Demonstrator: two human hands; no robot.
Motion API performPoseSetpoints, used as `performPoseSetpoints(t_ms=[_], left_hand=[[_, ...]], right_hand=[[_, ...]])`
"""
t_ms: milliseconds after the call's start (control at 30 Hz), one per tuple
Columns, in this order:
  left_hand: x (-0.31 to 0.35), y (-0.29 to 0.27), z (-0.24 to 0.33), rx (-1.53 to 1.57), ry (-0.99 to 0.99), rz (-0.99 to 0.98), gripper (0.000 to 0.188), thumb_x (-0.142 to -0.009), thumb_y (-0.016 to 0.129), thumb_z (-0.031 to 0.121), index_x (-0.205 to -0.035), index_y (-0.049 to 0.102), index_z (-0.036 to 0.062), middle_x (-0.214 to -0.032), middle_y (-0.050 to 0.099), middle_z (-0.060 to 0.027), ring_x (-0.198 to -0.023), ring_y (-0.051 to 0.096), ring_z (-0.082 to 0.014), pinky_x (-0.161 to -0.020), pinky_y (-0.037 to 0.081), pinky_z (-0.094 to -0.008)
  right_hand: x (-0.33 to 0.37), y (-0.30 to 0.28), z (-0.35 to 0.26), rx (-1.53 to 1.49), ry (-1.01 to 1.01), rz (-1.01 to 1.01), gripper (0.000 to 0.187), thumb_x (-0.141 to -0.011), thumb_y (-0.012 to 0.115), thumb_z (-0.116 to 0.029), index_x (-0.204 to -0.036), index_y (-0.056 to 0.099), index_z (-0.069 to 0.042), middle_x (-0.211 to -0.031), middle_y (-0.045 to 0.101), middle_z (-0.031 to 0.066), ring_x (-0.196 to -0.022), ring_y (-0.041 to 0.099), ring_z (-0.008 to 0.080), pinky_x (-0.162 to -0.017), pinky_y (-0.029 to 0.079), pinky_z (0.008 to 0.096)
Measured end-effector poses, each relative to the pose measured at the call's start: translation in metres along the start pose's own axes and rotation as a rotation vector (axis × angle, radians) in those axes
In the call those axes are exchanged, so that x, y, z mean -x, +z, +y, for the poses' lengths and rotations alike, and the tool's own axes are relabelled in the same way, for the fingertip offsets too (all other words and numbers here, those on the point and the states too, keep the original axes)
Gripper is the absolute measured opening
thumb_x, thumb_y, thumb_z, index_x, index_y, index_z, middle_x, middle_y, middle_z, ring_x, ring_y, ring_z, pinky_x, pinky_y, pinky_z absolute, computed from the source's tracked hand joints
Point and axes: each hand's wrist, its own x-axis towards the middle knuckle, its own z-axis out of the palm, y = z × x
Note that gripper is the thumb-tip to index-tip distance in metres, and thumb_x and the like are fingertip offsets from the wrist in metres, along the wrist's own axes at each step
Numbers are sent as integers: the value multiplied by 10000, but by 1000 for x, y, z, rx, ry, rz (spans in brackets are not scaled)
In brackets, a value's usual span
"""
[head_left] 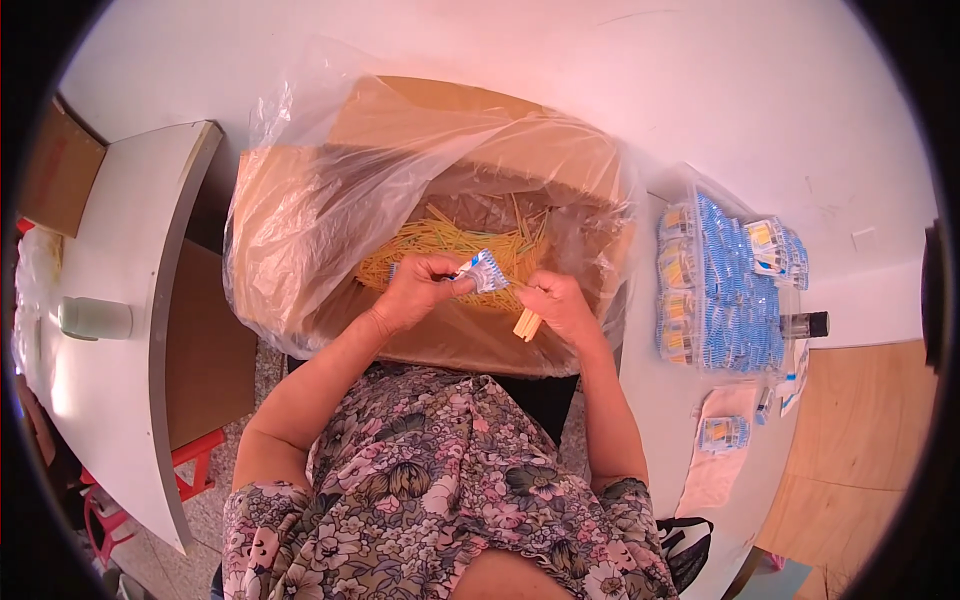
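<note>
In front of me, a large cardboard box point(420, 95) lined with clear plastic point(290, 115) holds a loose heap of thin yellow sticks point(430, 240), with a few greenish ones among them. Above the heap, my left hand point(412, 297) is closed on a small blue-and-white packet point(487, 272). My right hand point(560, 305) grips a small bunch of yellow sticks point(527, 325), whose ends stick out below the fingers. Its fingertips are close to the packet's right edge; whether they touch it, or a stick is in the opening, I cannot tell.
On the right-hand table point(655, 440), a clear bin point(690, 350) holds many blue-and-white packets point(735, 280) in rows. One packet point(724, 434) lies on a pink cloth point(705, 490). A pale green cup point(95, 318) lies sideways on the left table point(120, 220).
</note>
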Motion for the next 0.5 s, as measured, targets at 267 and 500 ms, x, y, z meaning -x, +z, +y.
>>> performPoseSetpoints(t_ms=[267, 500], left_hand=[[-5, 9, 10, 37, 73, -49, 143, -764, 686, 27, -907, 698, 24, -903, 647, -36, -828, 568, -92, -757, 446, -225], [-5, 12, 15, 17, 87, -155, 160, -771, 679, 30, -930, 695, 23, -967, 647, -49, -885, 571, -101, -793, 448, -236]], right_hand=[[-4, -7, -70, -638, 135, 61, 227, -849, 610, -160, -663, 502, -89, -571, 482, -29, -366, 348, 26, -327, 215, 185], [-18, 0, -69, -139, -82, 157, 267, -850, 622, -177, -653, 500, -43, -563, 455, -38, -490, 385, 29, -426, 305, 228]])
